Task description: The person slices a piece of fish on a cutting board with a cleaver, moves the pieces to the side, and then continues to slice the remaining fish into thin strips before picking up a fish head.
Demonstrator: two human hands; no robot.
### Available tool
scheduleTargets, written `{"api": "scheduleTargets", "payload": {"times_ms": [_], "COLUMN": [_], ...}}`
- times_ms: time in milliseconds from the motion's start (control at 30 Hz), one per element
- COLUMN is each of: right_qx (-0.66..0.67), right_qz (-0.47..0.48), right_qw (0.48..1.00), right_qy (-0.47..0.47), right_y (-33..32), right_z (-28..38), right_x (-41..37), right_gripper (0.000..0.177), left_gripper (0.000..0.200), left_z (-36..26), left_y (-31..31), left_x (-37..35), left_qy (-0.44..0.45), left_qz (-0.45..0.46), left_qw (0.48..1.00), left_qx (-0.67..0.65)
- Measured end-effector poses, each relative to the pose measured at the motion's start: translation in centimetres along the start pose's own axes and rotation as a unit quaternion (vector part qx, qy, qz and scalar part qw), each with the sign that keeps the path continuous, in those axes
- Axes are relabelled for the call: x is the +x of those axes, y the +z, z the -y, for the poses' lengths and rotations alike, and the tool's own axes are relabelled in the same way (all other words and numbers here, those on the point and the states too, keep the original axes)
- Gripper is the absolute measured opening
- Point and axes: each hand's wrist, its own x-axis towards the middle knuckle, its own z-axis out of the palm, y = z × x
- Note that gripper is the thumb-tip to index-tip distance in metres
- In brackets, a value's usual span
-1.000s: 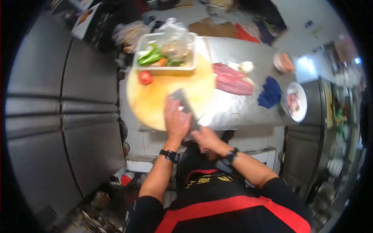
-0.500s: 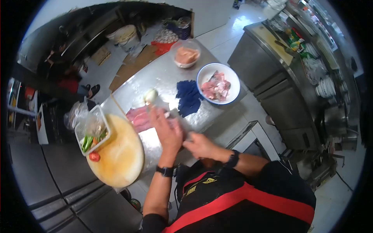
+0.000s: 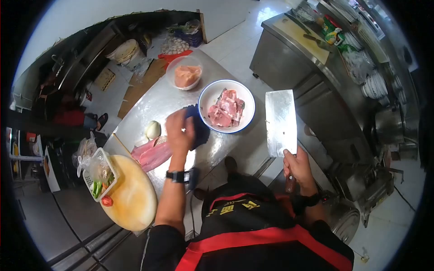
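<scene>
My right hand [image 3: 299,169] grips the wooden handle of a broad cleaver [image 3: 281,122], its blade pointing away from me, to the right of the table. My left hand [image 3: 179,131] is over the steel table, slightly blurred, thumb apart from the fingers, overlapping the left edge of a dark blue cloth [image 3: 201,128]. Left of that hand lies a long pink piece of meat [image 3: 151,156], with a pale peeled onion [image 3: 153,130] just behind it. Beside the cloth stands a white, blue-rimmed bowl [image 3: 250,116] holding cut pieces of pink flesh with some dark skin.
A round cutting board [image 3: 133,194] sits at the table's left end, with a white basket [image 3: 113,168] of peppers and a tomato piece [image 3: 107,201]. A clear bowl [image 3: 170,72] of pale meat stands at the back. Another person's foot [image 3: 103,121] shows far left.
My right hand has swung out to the right with the cleaver, now in full view. My left hand has left the meat and moved right to the blue cloth. The view has shifted.
</scene>
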Motion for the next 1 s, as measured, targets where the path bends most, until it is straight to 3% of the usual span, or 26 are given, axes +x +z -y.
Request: {"api": "scheduleTargets", "payload": {"times_ms": [33, 100, 200, 267, 300, 367, 500, 633, 700, 767, 800, 867, 900, 967, 1000], "right_qx": [0.001, 0.004, 0.059, 0.083, 0.079, 0.055, 0.04, 0.028, 0.036, 0.043, 0.044, 0.045, 0.038, 0.019, 0.008], "right_qz": [0.01, -0.047, 0.01, 0.043, 0.047, 0.08, 0.109, 0.115, 0.125, 0.136, 0.135, 0.153, 0.175, 0.204, 0.222], "right_qw": [1.0, 0.998, 0.998, 0.996, 0.996, 0.995, 0.993, 0.993, 0.991, 0.99, 0.99, 0.987, 0.984, 0.979, 0.975], "right_qy": [0.003, 0.033, 0.003, -0.008, -0.01, -0.016, -0.017, -0.012, -0.012, -0.01, -0.01, -0.011, -0.01, -0.014, -0.01], "right_y": [0.1, 1.6, 4.6, 6.2, 7.3, 9.7, 13.9, 16.7, 17.5, 17.9, 18.3, 19.2, 19.8, 20.8, 21.6], "right_z": [0.1, -0.4, -0.9, -1.8, -2.1, -2.0, -1.0, -0.8, -0.7, -0.6, -0.3, 0.0, 0.2, 0.6, 1.0], "right_x": [0.1, 0.2, 0.0, 0.0, -0.4, -1.4, -4.6, -6.9, -7.4, -7.8, -7.8, -7.4, -6.9, -6.2, -5.8], "right_gripper": [0.018, 0.017, 0.018, 0.018, 0.018, 0.018, 0.019, 0.018, 0.017, 0.017, 0.016, 0.016, 0.016, 0.016, 0.016], "left_gripper": [0.038, 0.041, 0.041, 0.04, 0.04, 0.039, 0.029, 0.025, 0.028, 0.019, 0.017, 0.011, 0.011, 0.012, 0.01], "left_z": [4.4, 9.9, 14.6, 14.7, 15.2, 16.3, 17.2, 14.1, 13.0, 12.1, 11.9, 9.6, 8.5, 6.4, 6.9], "left_y": [-2.2, -7.6, -12.9, -14.1, -14.4, -14.3, -13.3, -14.0, -15.9, -18.6, -20.3, -24.3, -26.3, -29.8, -30.7], "left_x": [-2.5, -6.8, -11.1, -11.0, -11.3, -11.5, -11.2, -11.9, -12.7, -14.0, -14.9, -16.4, -17.1, -19.1, -21.4], "left_qy": [-0.006, -0.147, -0.153, -0.162, -0.166, -0.094, -0.084, -0.155, -0.23, -0.257, -0.344, -0.482, -0.489, -0.546, -0.53], "left_qz": [0.017, 0.134, 0.187, 0.22, 0.216, 0.27, 0.337, 0.357, 0.301, 0.262, 0.206, 0.06, 0.038, -0.089, -0.133], "left_qw": [0.994, 0.954, 0.929, 0.944, 0.944, 0.941, 0.919, 0.919, 0.924, 0.929, 0.904, 0.801, 0.801, 0.723, 0.717], "left_qx": [0.112, 0.224, 0.279, 0.187, 0.186, 0.183, 0.188, 0.061, -0.044, -0.052, -0.149, -0.351, -0.343, -0.415, -0.432]}}
